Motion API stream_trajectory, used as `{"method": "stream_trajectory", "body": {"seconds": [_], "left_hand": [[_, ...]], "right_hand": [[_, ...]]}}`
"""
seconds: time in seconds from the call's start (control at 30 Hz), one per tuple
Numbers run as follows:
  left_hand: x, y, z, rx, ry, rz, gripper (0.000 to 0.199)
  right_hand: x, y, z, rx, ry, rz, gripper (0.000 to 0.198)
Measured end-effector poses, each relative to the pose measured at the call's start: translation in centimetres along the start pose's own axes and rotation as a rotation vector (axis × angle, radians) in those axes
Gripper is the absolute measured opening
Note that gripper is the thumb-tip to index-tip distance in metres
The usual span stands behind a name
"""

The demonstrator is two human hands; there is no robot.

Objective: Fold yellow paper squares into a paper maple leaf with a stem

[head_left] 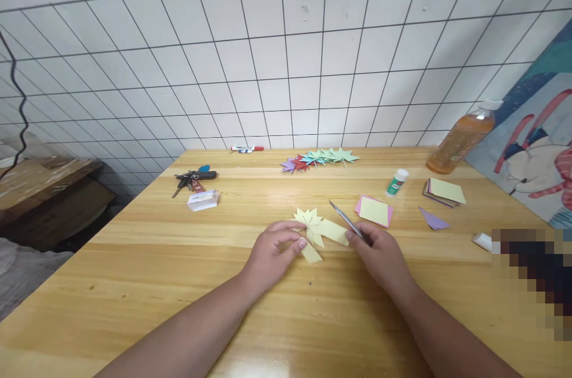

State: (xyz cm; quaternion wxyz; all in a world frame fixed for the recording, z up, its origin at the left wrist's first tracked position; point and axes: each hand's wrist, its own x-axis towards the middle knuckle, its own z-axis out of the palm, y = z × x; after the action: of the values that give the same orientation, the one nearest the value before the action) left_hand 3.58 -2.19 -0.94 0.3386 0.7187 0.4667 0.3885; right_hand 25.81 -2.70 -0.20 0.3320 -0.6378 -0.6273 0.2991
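Between thumb and fingers, my left hand (273, 251) pinches a pale yellow folded-paper leaf (308, 218) with pointed tips. A yellow paper flap (311, 251) sticks out below its thumb. My right hand (382, 254) is closed round a slim silver craft knife (342, 214), whose blade points up and away to the left. Its fingertips also touch the end of a yellow paper strip (333, 231), which reaches across to the leaf. Whether strip and leaf are joined I cannot tell.
Behind lie several coloured paper leaves (319, 157) and markers (247, 149). Keys (194, 176) and a small white box (203, 200) lie left. Rightward are square papers (374, 211), a glue stick (397, 183), another paper stack (444, 192), a purple paper triangle (433, 219) and a bottle (462, 139).
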Motion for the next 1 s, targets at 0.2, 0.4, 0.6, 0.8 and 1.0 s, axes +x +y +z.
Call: {"method": "stream_trajectory", "body": {"seconds": [0.2,0.4,0.6,0.8,1.0], "left_hand": [[0.5,-0.3,-0.5,0.284,-0.254,0.166,0.022],[0.1,-0.2,-0.3,0.362,-0.320,0.108,0.023],[-0.8,0.6,-0.2,0.604,-0.221,0.129,0.023],[-0.9,1.3,-0.5,0.645,-0.120,0.141,0.023],[-0.6,1.2,-0.1,0.223,0.038,0.058,0.024]], "right_hand": [[1.9,1.6,-2.2,-0.484,0.081,0.096,0.024],[2.1,2.6,-1.8,-0.609,0.103,-0.039,0.040],[1.8,2.6,-1.4,-0.622,0.078,-0.115,0.036],[1.8,2.3,-1.3,-0.590,0.115,-0.150,0.039],[0.5,0.4,0.2,-0.251,0.100,-0.253,0.028]]}}
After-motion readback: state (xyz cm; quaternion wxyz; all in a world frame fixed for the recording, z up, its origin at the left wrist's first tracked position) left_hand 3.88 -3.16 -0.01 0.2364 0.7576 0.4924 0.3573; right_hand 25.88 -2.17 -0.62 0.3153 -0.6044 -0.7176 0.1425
